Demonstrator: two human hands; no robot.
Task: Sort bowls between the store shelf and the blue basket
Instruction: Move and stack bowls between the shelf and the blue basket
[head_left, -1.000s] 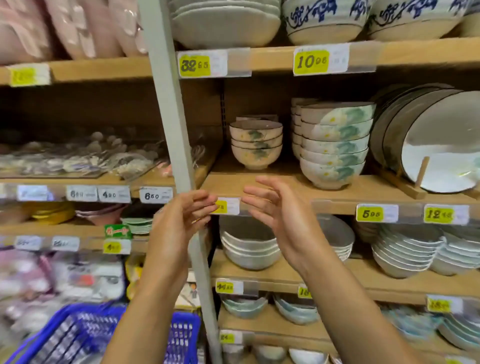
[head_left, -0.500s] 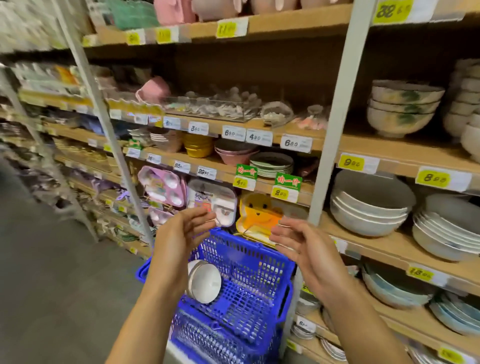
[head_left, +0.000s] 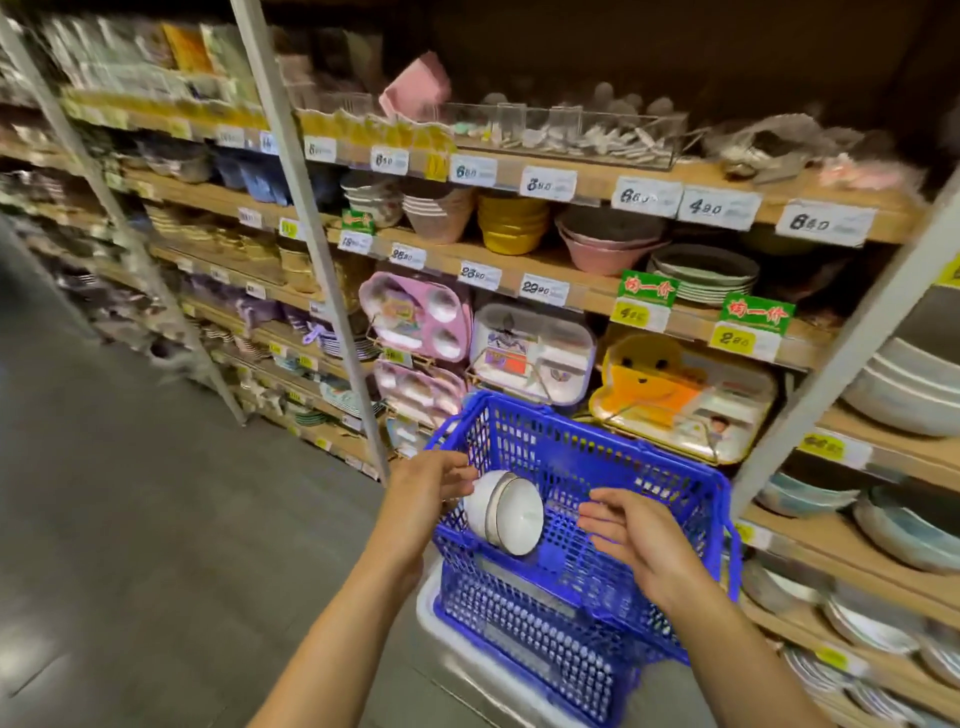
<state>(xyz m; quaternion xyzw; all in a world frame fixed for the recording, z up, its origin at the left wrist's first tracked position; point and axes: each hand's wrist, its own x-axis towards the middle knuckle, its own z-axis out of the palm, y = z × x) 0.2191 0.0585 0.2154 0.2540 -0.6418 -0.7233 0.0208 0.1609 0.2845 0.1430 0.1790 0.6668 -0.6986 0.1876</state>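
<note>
Above the blue basket (head_left: 631, 457), left hand (head_left: 423, 491) beside stacked white bowls (head_left: 511, 512), right hand (head_left: 636, 538) near, all fingers loosely apart.

I'm watching the far shelves (head_left: 156, 218) blurring badly; the left hand (head_left: 423, 493) is hiding one edge of the white bowls (head_left: 511, 514), contact unclear.

Left hand (head_left: 423, 486) and right hand (head_left: 631, 535) drop from shelf height (view swings left) to flank stacked white ceramic bowls (head_left: 506, 512).

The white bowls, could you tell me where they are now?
Head view, lower centre: the white bowls lie tipped inside the blue basket, between the left hand and right hand.
</note>
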